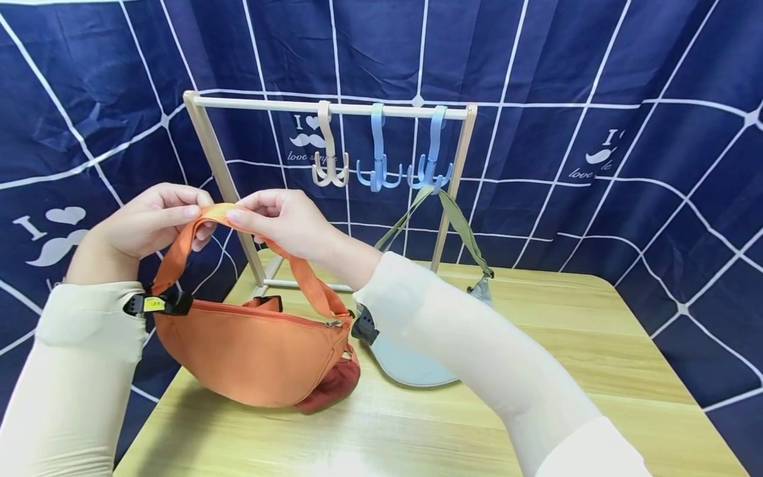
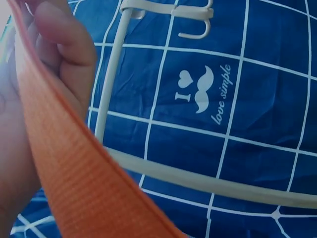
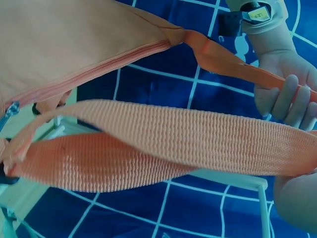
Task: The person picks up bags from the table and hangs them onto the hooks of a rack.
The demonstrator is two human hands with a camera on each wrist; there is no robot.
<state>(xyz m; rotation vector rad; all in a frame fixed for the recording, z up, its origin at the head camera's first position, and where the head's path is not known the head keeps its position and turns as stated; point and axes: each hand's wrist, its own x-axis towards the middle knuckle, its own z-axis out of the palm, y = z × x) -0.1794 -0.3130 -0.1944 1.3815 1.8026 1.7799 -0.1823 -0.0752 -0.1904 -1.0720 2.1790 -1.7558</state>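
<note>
An orange waist bag [image 1: 250,354] hangs from its wide webbing strap [image 1: 316,288] in front of the rack's left side. My left hand [image 1: 152,218] pinches the top of the strap between thumb and fingers. Close beside it, my right hand [image 1: 286,218] pinches the same strap, thumb on top. In the left wrist view the orange strap [image 2: 94,168] runs across the left palm. The right wrist view shows the ribbed strap [image 3: 198,136] twisted, with the bag's zipper [image 3: 94,74] above it. A darker red part [image 1: 334,384] shows below the bag's right end.
A wooden rack [image 1: 208,142] with a white top bar stands at the table's back. On the bar hang a beige hook [image 1: 326,149] and two blue hooks [image 1: 377,149]. A light grey bag [image 1: 411,361] hangs by an olive strap [image 1: 459,222] from the right hook, partly behind my right arm.
</note>
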